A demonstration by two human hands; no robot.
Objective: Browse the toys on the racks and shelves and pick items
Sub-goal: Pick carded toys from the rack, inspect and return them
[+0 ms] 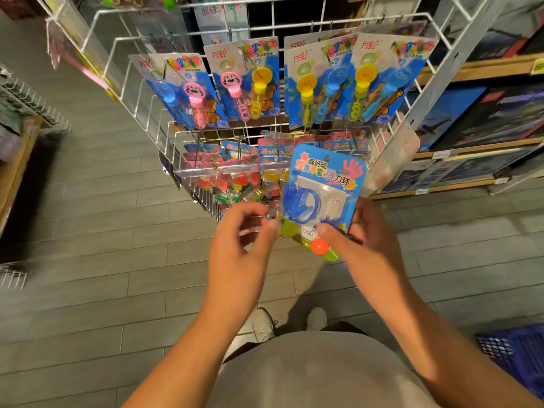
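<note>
White wire rack [141,92], rows of carded bubble wands [250,83] and small toy packs [223,163] on its hooks.

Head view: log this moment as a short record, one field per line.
setting: toy shop aisle, white wire rack
top row: bubble wand cards hanging on hooks
lower row: small carded toys, blurred
right hand: grips the blue blister card at its lower edge
card contents: blue sticky hand toy, orange ball
left hand: fingers curled beside the card; whether it holds anything is blurred
floor: blue basket at right
</note>
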